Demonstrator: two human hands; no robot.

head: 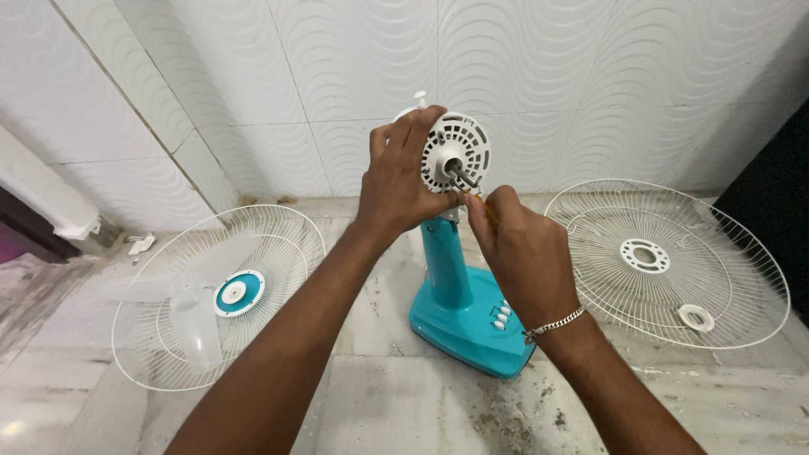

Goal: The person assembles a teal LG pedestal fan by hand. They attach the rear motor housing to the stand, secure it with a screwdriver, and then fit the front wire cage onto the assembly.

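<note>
The fan motor (456, 154) sits atop the teal stand (445, 265), at about 12 o'clock from my wrists, just above the middle of my view. Its white vented face and bare shaft (463, 175) point out toward me and slightly down to 5 o'clock; the stand's long axis runs upright from the base (468, 324).

My left hand (402, 181) is curled around the motor's left side, gripping it firmly. My right hand (514, 244) is closed, fingertips pinched at the shaft from 4 o'clock around something thin and brownish; I cannot tell what.

Risks, as I judge them: if my left grip loosens, the head could swivel and my right fingers slip off. Pushing too hard could tip the stand. A small part dropped here could get lost on the gritty floor (404, 404).

The rear guard (666, 261) lies at 3 o'clock, the front guard (221, 295) and blade (190, 316) at 9 o'clock.
</note>
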